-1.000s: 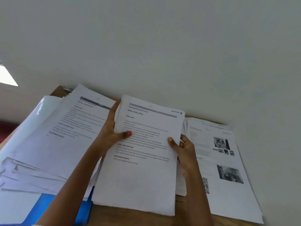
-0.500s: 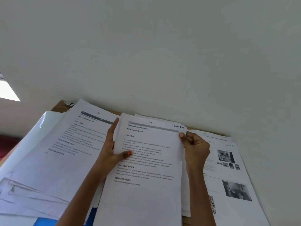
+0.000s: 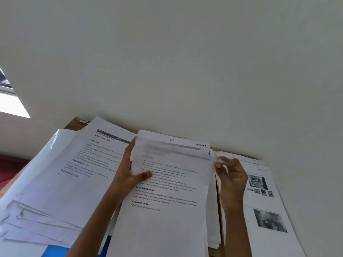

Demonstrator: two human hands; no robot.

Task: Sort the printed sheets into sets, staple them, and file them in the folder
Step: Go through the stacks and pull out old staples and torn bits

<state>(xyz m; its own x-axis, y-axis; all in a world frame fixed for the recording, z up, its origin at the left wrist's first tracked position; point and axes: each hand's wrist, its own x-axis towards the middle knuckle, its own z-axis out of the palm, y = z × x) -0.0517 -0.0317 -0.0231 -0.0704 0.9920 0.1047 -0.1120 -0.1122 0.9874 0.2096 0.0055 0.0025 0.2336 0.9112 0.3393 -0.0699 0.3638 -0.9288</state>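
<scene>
A pale wall (image 3: 185,62) fills the upper view, with one bright window (image 3: 11,104) at its left edge. Below it a wooden table (image 3: 73,123) stands against the wall, almost wholly covered by three piles of printed sheets.

The left pile (image 3: 61,191) is the broadest. It is fanned loosely and lies over a glossy white cover (image 3: 55,143). The right pile (image 3: 259,242) shows two larger photos and a row of small ones on its top page. The middle pile (image 3: 213,229) lies between them, tilted up toward the camera and overlapping both.

One blue folder (image 3: 55,251) shows at the bottom left, under the left pile.

Two grips are on the middle pile. The left grip (image 3: 128,173) is clasped on the pile's left edge, with the thumb pressed on the front page and the fingers behind. The right grip (image 3: 232,179) pinches the upper right corner of the top sheet (image 3: 163,219) between thumb and forefinger. That corner is pulled forward and blurred, baring the head of the next sheet (image 3: 172,140), marked "P7" and "SECTION 2".

A small metal object (image 3: 84,121) sits at the table's far left corner; I cannot tell what it is.
</scene>
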